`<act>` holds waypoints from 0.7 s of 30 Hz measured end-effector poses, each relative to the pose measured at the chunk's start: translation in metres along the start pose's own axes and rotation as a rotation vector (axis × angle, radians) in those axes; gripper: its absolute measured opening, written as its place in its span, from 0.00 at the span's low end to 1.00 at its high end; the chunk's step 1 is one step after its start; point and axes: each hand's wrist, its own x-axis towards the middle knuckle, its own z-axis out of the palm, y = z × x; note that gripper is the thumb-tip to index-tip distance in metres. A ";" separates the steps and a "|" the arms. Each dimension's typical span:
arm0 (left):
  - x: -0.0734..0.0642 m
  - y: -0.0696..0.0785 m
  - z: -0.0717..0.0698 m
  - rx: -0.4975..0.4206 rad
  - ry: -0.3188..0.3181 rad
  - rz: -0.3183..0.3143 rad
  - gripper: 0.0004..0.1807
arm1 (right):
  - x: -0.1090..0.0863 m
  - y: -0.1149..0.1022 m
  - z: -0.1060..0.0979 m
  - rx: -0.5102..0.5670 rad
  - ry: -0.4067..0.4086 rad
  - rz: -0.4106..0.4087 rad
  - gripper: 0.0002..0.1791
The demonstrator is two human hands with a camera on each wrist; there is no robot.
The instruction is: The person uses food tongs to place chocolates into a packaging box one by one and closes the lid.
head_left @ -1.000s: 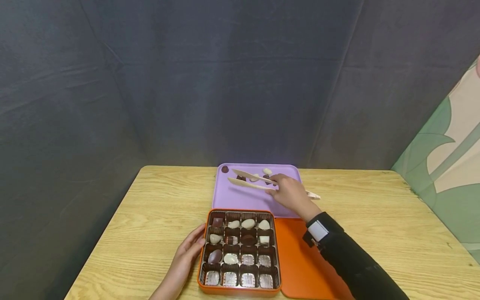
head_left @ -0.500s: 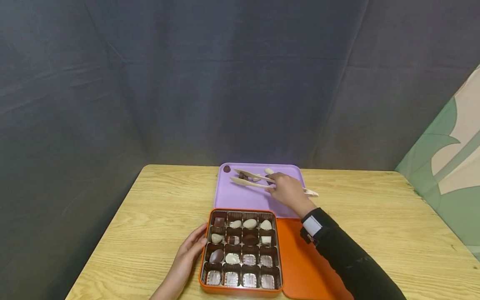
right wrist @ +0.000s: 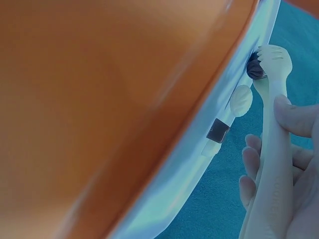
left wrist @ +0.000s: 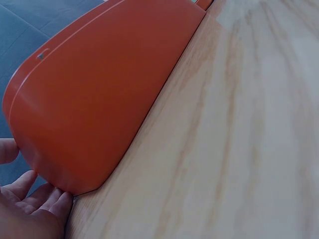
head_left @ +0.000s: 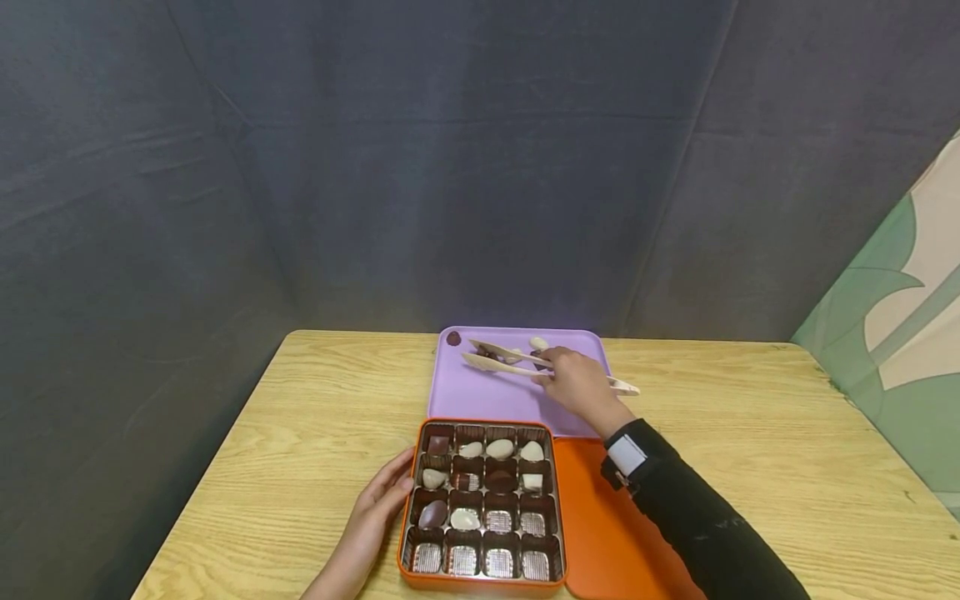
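In the head view my right hand grips pale tongs over a purple tray. A dark ridged chocolate lies at the tong tips in the right wrist view; whether both tips touch it I cannot tell. Beside it are a white shell-like chocolate and a dark square chocolate. My left hand rests against the left side of an orange tin, fingers lightly bent and touching its wall. Chocolates fill several compartments of the dark insert; the front row holds none.
An orange lid lies flat right of the tin, under my right forearm. One round dark chocolate sits in the tray's far left corner, a white one near the far edge. A grey curtain hangs behind the wooden table.
The tong tips have come lower and a little closer together around the dark chocolate on the tray. My left hand stays at the tin. The head view has shifted slightly.
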 end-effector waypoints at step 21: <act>0.001 0.000 0.001 -0.004 0.009 -0.005 0.24 | 0.002 -0.003 -0.003 0.006 0.008 0.016 0.21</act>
